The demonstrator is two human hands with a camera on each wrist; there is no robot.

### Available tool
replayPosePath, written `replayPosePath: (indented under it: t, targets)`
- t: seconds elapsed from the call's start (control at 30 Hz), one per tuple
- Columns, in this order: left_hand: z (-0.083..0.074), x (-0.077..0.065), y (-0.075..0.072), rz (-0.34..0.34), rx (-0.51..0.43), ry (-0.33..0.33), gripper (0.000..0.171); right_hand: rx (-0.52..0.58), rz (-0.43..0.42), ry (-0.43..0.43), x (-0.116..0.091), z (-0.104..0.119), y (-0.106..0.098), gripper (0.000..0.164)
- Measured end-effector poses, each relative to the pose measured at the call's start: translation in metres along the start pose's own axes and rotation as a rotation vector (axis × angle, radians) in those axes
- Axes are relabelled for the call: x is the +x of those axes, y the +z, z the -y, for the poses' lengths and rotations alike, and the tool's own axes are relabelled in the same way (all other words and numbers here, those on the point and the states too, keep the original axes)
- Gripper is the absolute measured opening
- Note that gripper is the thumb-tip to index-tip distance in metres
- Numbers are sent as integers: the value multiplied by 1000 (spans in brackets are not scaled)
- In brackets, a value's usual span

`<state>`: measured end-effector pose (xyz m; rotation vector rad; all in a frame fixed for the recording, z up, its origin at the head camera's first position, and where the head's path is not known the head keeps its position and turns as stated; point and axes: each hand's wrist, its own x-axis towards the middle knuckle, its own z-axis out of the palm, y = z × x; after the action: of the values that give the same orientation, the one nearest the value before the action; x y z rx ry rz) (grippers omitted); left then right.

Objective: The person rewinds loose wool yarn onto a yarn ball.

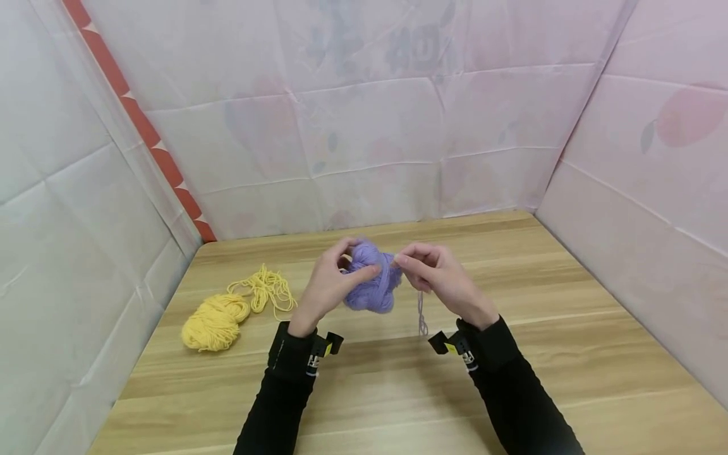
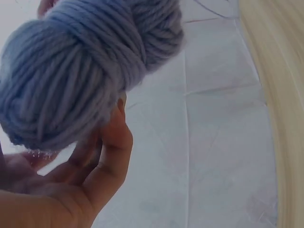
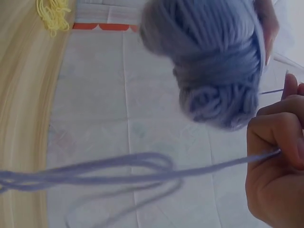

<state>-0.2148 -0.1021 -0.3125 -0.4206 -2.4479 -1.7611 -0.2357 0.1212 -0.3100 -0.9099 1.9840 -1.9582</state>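
Observation:
A ball of purple yarn (image 1: 370, 287) is held up over the table by my left hand (image 1: 332, 278), thumb across its front and fingers behind it. The left wrist view shows the yarn ball (image 2: 71, 76) close up, banded round its middle, with curled fingers (image 2: 111, 156) beneath it. To its right, my right hand (image 1: 435, 272) pinches a strand drawn from the ball. Loops of loose purple yarn (image 1: 421, 316) hang below that hand. In the right wrist view the strand (image 3: 213, 168) runs out of the curled right hand (image 3: 278, 156) into these loops.
A ball of yellow yarn (image 1: 213, 322) lies on the left of the wooden table (image 1: 364, 404), with a loose yellow tangle (image 1: 264, 289) beside it. Sheet-covered walls (image 1: 364, 126) stand at the back and both sides.

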Motion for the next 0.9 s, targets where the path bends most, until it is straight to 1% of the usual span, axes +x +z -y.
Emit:
replayPosePath:
  t: [0.13, 0.37, 0.5, 0.67, 0.8, 0.9]
  targets:
    - [1, 0, 0, -71, -72, 2, 48, -53, 22, -10, -3, 3, 4, 20]
    - [0, 1, -1, -144, -199, 7, 45, -146, 54, 24, -4, 7, 11, 20]
    - [0, 3, -1, -201, -279, 32, 42, -175, 99, -3, -4, 6, 13, 19]
    - [-3, 3, -3, -261, -410, 58, 37, -199, 132, -22, -2, 3, 14, 17]
    - [-5, 1, -6, -287, -517, 76, 31, -233, 149, -11, 0, 1, 15, 17]
    - [-6, 0, -8, -278, -627, 102, 23, -236, 157, 10, 1, -1, 14, 19]
